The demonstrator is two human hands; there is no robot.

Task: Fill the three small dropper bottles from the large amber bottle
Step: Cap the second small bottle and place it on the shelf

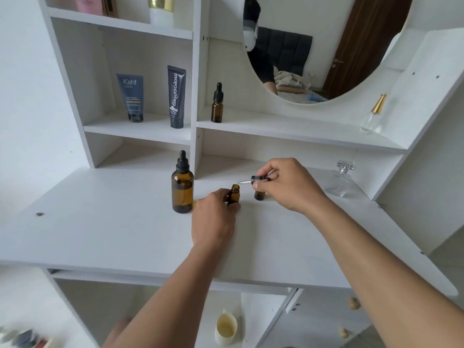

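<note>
White vanity desk (100,234) set against white wall (25,96); open shelving (276,131) built above; round mirror (326,46) mounted upper right, dark wooden door (364,41) reflected within.

The right hand (286,184) hides all but the base of the small bottle (259,195) behind it, and the bulb of the dropper (257,178).

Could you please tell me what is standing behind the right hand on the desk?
A small amber bottle; only its lower body shows. The right hand, pinching a dropper cap, covers its neck and top.
</note>
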